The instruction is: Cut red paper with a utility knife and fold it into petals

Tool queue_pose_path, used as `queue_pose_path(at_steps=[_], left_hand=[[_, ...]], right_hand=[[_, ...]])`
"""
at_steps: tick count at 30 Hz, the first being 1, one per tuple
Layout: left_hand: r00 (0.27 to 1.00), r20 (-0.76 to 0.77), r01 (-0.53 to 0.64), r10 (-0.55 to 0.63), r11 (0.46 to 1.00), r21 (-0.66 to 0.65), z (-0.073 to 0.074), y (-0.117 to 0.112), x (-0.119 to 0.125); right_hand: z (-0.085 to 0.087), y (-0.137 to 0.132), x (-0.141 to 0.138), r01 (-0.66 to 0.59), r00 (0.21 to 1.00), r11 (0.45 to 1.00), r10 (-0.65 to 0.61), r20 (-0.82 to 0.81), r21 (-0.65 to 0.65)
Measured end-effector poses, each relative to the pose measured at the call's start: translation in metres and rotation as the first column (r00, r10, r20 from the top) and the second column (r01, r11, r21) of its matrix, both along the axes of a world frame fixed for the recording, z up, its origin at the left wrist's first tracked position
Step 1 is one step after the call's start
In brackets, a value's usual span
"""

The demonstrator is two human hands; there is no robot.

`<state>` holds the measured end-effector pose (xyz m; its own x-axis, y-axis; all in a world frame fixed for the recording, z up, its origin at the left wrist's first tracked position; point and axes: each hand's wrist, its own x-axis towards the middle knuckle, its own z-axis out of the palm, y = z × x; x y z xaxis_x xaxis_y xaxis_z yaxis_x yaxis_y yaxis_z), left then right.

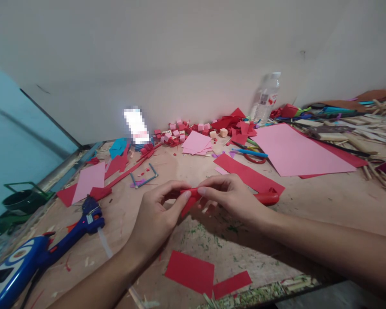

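Between the fingertips of both hands is a small piece of red paper, pinched along its upper edge with a flap hanging down. My left hand grips its left end, thumb on the near side. My right hand pinches the right end; its lower fingers are partly hidden behind the palm. Just beyond the right hand lie a red paper strip and a red tube-shaped object, partly covered by the wrist. Nearer the table's front edge are a red paper rectangle and a narrower red piece.
A blue glue gun lies at left. Pink sheets, scissors and a plastic bottle stand or lie at right. Several small paper cubes line the wall beside a lit phone. Wood sticks pile up far right.
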<state>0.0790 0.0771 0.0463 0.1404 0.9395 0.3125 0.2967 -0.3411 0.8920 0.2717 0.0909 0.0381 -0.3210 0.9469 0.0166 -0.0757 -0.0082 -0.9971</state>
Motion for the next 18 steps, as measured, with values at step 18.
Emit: queue_pose_path(at_steps=[18], left_hand=[[0.979, 0.191, 0.120, -0.070, 0.958, -0.262, -0.0006, 0.0046, -0.0015]], right_hand=[[0.0000, -0.0008, 0.0003, 0.019, 1.000, 1.000, -0.019, -0.011, 0.016]])
